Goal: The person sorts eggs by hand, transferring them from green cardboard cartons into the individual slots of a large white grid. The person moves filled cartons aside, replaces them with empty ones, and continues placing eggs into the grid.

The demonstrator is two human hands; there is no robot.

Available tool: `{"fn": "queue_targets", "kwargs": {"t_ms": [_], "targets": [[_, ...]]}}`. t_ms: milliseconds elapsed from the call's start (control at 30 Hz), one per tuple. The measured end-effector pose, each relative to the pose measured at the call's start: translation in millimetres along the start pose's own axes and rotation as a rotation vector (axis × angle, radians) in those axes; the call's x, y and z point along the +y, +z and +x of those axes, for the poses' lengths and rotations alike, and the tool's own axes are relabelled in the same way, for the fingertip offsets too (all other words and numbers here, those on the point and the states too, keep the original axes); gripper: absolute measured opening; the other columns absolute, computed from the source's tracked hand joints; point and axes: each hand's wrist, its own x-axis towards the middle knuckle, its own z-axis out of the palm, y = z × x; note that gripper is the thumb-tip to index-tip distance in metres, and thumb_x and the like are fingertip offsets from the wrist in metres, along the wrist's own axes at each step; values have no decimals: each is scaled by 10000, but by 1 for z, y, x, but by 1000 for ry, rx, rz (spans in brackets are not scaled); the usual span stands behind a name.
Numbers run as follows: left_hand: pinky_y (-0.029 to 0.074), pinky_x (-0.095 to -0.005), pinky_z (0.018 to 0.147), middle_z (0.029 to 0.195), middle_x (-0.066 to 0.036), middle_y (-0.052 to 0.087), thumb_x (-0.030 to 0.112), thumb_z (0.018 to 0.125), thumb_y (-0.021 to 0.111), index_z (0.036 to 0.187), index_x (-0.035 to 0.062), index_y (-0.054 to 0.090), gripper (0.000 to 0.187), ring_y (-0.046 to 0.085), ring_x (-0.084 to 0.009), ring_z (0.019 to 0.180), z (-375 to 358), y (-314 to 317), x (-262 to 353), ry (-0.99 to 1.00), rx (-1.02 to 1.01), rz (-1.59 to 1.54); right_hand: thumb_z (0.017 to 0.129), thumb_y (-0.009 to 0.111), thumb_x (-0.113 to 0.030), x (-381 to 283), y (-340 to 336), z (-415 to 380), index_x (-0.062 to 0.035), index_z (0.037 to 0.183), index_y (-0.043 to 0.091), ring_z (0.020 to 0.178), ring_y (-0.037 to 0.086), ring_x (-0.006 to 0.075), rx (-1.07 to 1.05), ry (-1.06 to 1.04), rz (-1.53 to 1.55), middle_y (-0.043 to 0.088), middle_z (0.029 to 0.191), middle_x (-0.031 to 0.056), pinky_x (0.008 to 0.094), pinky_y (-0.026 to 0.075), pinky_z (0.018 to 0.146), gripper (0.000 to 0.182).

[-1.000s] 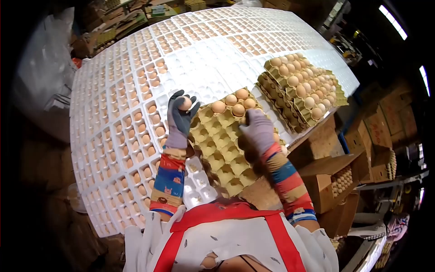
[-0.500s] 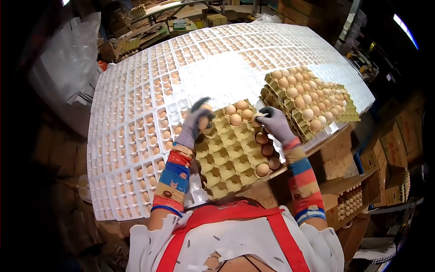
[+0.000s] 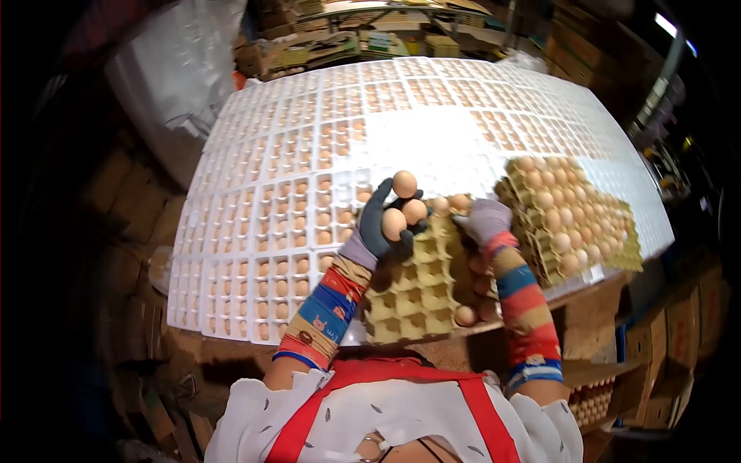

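Observation:
My left hand [image 3: 378, 224], in a grey glove with a dark palm, is turned palm up and cradles three brown eggs [image 3: 394, 224]. It is over the far left part of a yellowish pulp egg tray [image 3: 409, 297], whose nearer cups hold no eggs. At the tray's far right corner is my right hand [image 3: 486, 219], back upward and fingers curled down. What its fingertips grip is hidden. Beside it, a few eggs [image 3: 460, 202] sit along the tray's far edge. More eggs [image 3: 466, 315] lie in shadow at the tray's right side.
White plastic trays [image 3: 255, 193] cover the table, many filled with brown eggs. To the right stands a stack of full pulp trays [image 3: 567, 216]. A cardboard box [image 3: 633, 378] with eggs is below the table's right side. Clear plastic sheeting [image 3: 166, 77] hangs at the left.
My left hand has turned palm up, now showing three eggs. My right hand has turned back upward over the tray's far right corner. The whole view has shifted.

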Motion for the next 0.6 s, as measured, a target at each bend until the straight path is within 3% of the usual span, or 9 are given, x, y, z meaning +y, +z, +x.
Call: {"fn": "queue_targets", "kwargs": {"t_ms": [33,200,267,367,433,467,500,567,600], "targets": [[538,-380,624,1358,-211,477,568,946,472,1285,93,557,589,568,-378,1073,-5,-15,9,-348,37,-833,853,595,-559,7,-8,-5,-78,985,728,997,623,268,10,26,111,667,1052,128,434,500,798,516],[501,-362,563,1328,-204,491,603,945,433,1247,80,577,621,589,-382,1011,-45,-59,29,-214,-28,-926,967,511,-419,27,24,15,-108,1300,482,887,607,243,94,-203,1946,583,1150,152,289,484,521,457],[503,-362,557,1253,-214,551,606,952,418,1260,103,553,606,605,-387,954,-68,-74,50,-119,-10,-886,957,512,-462,8,20,38,-100,1248,541,892,614,246,-721,-229,2558,602,1115,174,304,483,495,465],[501,-327,546,1183,-133,605,596,961,410,1297,121,519,592,626,-316,892,-103,-134,84,-94,173,-717,937,545,-471,-63,-3,54,-62,1177,603,674,618,226,-631,-56,2168,655,1070,151,315,468,483,478],[518,-301,536,1144,-154,612,571,954,465,1322,126,513,579,647,-246,867,-120,-165,100,-69,524,-247,886,595,-524,-105,-6,82,-32,1079,656,712,605,173,-199,-233,1379,655,1001,106,271,480,592,532],[515,-273,539,1141,-111,610,454,968,504,1328,106,503,501,639,-201,822,-121,-176,98,-9,588,15,814,677,-502,-120,-21,86,-46,1018,687,775,626,197,-265,-150,962,663,957,84,310,499,687,499],[512,-245,542,1138,-68,609,337,983,543,1335,86,493,435,631,-156,778,-121,-179,98,44,646,280,757,691,-520,-134,-12,95,-102,1033,697,890,644,232,36,-276,408,655,977,102,355,504,785,501],[510,-239,494,1010,-58,637,375,945,607,1240,42,557,448,643,-158,713,-96,-175,119,-94,843,225,730,682,-537,-158,-3,116,-148,1035,700,987,636,271,-127,-155,113,631,1058,131,394,507,839,494],[516,-217,586,1132,-70,613,302,936,622,1196,22,588,383,627,-108,750,-79,-174,131,-168,799,508,778,634,-507,-164,-5,124,-158,1087,679,1010,637,289,-296,-181,24,590,1167,142,388,508,862,469]]}}
